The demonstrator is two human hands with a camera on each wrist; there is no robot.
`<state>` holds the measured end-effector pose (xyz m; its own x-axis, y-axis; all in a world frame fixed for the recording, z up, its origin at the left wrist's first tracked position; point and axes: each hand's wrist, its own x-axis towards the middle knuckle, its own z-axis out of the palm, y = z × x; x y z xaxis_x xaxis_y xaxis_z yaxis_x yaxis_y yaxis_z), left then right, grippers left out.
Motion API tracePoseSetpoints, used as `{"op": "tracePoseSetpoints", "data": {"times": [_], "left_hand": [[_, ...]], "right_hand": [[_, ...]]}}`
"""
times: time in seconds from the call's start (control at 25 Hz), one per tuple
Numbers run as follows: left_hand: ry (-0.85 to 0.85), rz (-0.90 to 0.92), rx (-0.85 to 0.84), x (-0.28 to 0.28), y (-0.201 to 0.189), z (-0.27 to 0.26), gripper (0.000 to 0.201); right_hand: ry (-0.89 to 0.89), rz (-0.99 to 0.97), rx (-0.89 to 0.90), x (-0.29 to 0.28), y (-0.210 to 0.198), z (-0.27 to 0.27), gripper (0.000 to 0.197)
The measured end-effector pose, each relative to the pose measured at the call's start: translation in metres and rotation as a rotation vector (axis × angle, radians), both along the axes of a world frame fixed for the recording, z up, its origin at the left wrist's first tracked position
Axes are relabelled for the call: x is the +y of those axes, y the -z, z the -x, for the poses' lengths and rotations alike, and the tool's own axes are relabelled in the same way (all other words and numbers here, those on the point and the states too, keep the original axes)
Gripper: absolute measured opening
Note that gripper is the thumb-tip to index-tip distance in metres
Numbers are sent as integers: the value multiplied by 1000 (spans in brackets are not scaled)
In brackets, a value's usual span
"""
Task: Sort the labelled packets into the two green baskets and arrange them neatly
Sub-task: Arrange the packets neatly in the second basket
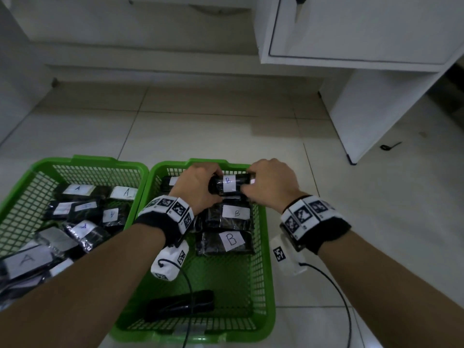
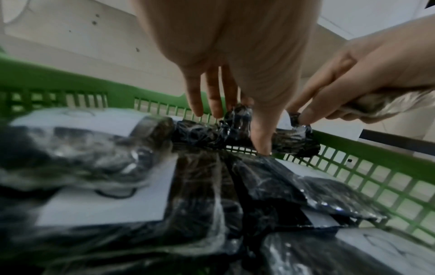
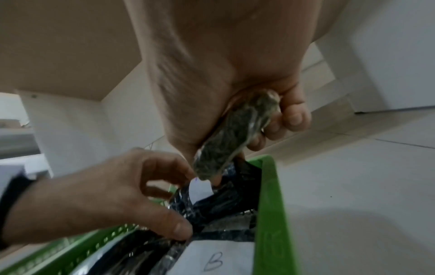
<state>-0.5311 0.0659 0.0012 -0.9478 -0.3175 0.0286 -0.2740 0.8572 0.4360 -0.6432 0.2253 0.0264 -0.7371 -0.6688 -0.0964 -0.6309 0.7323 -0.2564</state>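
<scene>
Two green baskets stand side by side on the floor. The left basket (image 1: pixel 32 172) holds several black packets labelled A (image 1: pixel 77 189). In the right basket (image 1: pixel 266 247) lie black packets labelled B (image 1: pixel 232 241). Over its far end both hands hold one B packet (image 1: pixel 229 184) level between them. My left hand (image 1: pixel 200 183) grips its left end, with the thumb (image 2: pixel 261 135) against the wrap (image 2: pixel 212 134). My right hand (image 1: pixel 267 182) pinches the right end. Its curled fingers (image 3: pixel 294 117) also hold crinkled wrap (image 3: pixel 235 134) in the palm. Whether that wrap is the same packet is unclear.
A black object (image 1: pixel 180 305) and a cable lie at the near end of the right basket. A white cabinet (image 1: pixel 364 33) and its side panel (image 1: pixel 376 109) stand at the back right. A small black item (image 1: pixel 389 146) lies on the tiled floor.
</scene>
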Motion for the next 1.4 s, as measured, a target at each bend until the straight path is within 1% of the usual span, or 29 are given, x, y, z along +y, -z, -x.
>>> {"op": "tracePoseSetpoints", "data": {"times": [0.08, 0.16, 0.2, 0.28, 0.36, 0.4, 0.48, 0.52, 0.6, 0.68, 0.72, 0.76, 0.84, 0.88, 0.92, 0.96, 1.0, 1.04, 1.08, 1.12, 1.16, 1.24, 1.28, 1.32, 1.4], "left_hand": [[-33, 104, 3, -7, -3, -11, 55], [-110, 196, -46, -19, -4, -26, 53], [-135, 206, -101, -24, -3, -33, 53], [-140, 188, -203, -31, 2, -45, 54], [-127, 175, -212, -32, 9, -50, 54], [-126, 162, -195, -32, 11, -50, 53], [-135, 112, -164, -35, 13, -50, 52], [-136, 89, -151, -36, 13, -50, 52], [-123, 81, -120, -38, 12, -53, 53], [-116, 96, -55, -35, 8, -58, 49], [-119, 94, -7, -34, 5, -63, 44], [-122, 78, 47, -33, 1, -68, 36], [-115, 25, 130, -29, -6, -78, 19], [-116, -28, 136, -23, -9, -82, 11], [-124, -133, 127, -17, -12, -85, 6], [-158, -317, 100, -10, -15, -85, 7], [-217, -569, 76, -2, -18, -85, 9], [-286, -802, 47, 5, -21, -84, 12], [-331, -958, 35, 9, -23, -84, 15], [-339, -996, 33, 9, -22, -85, 20], [-320, -985, 32, 9, -19, -86, 23], [-282, -903, 25, 8, -17, -89, 19], [-302, -889, 30, 7, -16, -90, 15], [-347, -893, 43, 6, -15, -90, 13], [-412, -894, 67, 3, -14, -90, 13]], "right_hand": [[-126, -20, 137, -8, 4, -4, 26], [-257, -30, 184, -19, 4, -7, 22], [-304, -46, 194, -25, 3, -9, 19], [-340, -92, 215, -38, 3, -14, 24], [-332, -126, 217, -46, 5, -17, 29], [-322, -137, 207, -47, 6, -17, 26], [-304, -128, 146, -46, 7, -16, 18], [-295, -108, 108, -45, 6, -16, 17], [-246, -37, 60, -40, 3, -15, 27], [-141, 80, 0, -32, -5, -16, 45], [-95, 119, -58, -29, -8, -16, 53], [-83, 123, -127, -24, -12, -17, 56], [-86, 85, -287, -16, -18, -18, 44], [-41, 113, -419, -12, -17, -19, 38], [7, 163, -554, -10, -16, -21, 33], [30, 209, -669, -8, -15, -23, 28], [39, 255, -776, -6, -15, -26, 23], [39, 299, -854, -5, -15, -29, 24], [48, 341, -898, -4, -15, -31, 28], [60, 379, -907, -3, -15, -33, 31], [71, 417, -907, -1, -16, -35, 32], [52, 474, -896, -2, -16, -39, 34], [1, 475, -823, -4, -15, -43, 36], [-82, 442, -673, -7, -14, -49, 41], [-275, 289, -332, -14, -10, -59, 62]]}}
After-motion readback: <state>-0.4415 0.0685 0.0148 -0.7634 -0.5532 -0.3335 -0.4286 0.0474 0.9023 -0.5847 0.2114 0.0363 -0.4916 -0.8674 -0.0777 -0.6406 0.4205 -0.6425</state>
